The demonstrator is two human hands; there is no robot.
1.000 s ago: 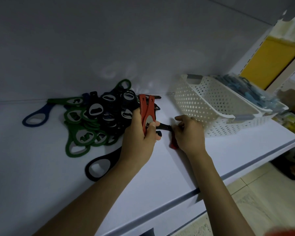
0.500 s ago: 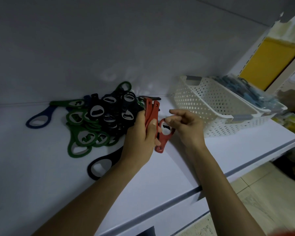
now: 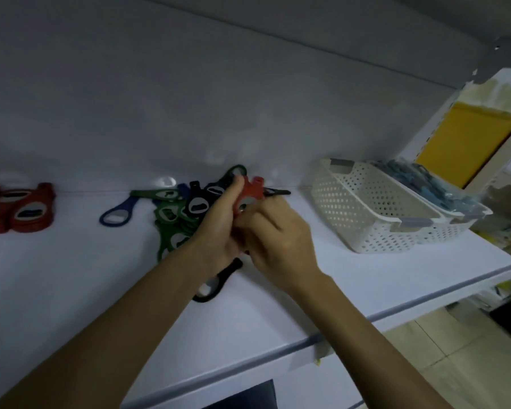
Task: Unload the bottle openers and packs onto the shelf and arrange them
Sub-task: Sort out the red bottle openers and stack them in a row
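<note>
On the white shelf (image 3: 71,278) lies a mixed pile of green and black bottle openers (image 3: 186,208), with a blue opener (image 3: 115,212) at its left. My left hand (image 3: 219,225) grips a small stack of red openers (image 3: 250,191) above the pile. My right hand (image 3: 273,234) meets it from the right, fingers curled onto the same red stack. A black opener (image 3: 216,280) lies partly under my wrists. A neat group of red openers (image 3: 21,208) sits at the far left by the back wall.
A white perforated basket (image 3: 366,214) stands on the shelf's right part, and a second basket behind it holds clear packs of bluish items (image 3: 431,184). The shelf's front edge (image 3: 351,317) runs diagonally at lower right, with tiled floor below.
My right hand has brought the single red opener up to the red stack in my left hand. The view has shifted, revealing the red group at far left.
</note>
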